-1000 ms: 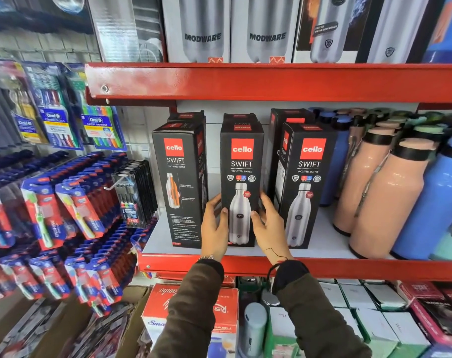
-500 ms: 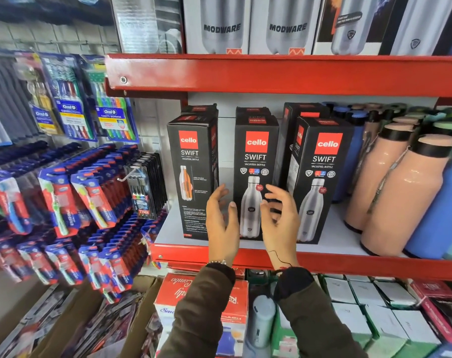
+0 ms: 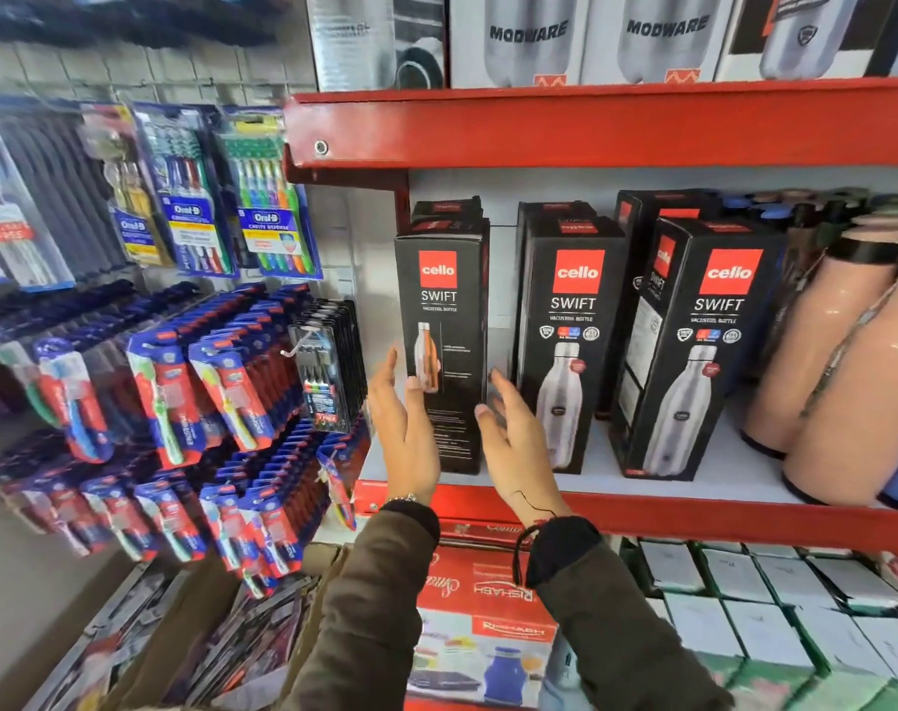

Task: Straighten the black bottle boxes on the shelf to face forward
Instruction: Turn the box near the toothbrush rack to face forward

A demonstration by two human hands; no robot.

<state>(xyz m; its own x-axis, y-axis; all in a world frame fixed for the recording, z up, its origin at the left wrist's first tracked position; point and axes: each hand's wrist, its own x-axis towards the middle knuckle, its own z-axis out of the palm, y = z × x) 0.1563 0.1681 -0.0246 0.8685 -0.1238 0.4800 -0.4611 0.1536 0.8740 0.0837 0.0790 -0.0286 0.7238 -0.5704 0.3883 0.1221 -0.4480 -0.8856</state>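
Three black "cello SWIFT" bottle boxes stand in a front row on the white shelf (image 3: 734,464). The left box (image 3: 444,310) shows a side panel with a small orange bottle and text. The middle box (image 3: 570,341) faces forward. The right box (image 3: 703,351) is turned slightly, with its left side panel showing. More black boxes stand behind them. My left hand (image 3: 403,428) is open at the left box's left edge. My right hand (image 3: 513,443) is open in front of its right edge. Neither hand holds anything.
Peach and blue bottles (image 3: 821,351) crowd the shelf's right side. The red shelf lip (image 3: 693,515) runs below my hands. Hanging toothbrush packs (image 3: 206,377) fill the left wall. Boxed goods (image 3: 488,623) lie on the lower level. Grey Modware boxes (image 3: 529,38) stand on the upper shelf.
Both hands have let go of the middle box and moved left to either side of the left box. The camera view has shifted left too.
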